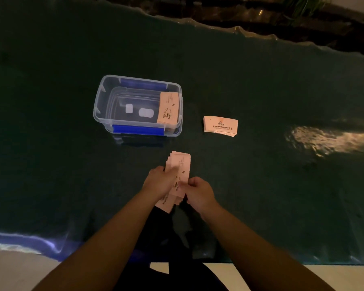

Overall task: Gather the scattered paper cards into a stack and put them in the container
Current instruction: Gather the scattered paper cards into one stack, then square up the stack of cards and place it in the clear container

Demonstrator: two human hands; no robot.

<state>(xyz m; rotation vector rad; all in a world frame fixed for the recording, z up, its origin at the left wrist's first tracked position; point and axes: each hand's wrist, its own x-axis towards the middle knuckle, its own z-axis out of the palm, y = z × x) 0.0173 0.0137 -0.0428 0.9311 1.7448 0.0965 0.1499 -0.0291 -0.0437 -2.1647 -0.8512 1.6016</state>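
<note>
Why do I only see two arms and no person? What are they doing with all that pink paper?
The camera sits on the person's head and looks down, so you see just their arms, as if through their eyes. There is only this one picture. The left hand and the right hand together hold a bunch of pink paper cards and seem to be squaring them into a neat pile. On the dark green table cover stands a clear plastic box with blue clips and no lid on. One stack of cards already lies inside it. Another stack waits on the cover, right of the box.
</note>
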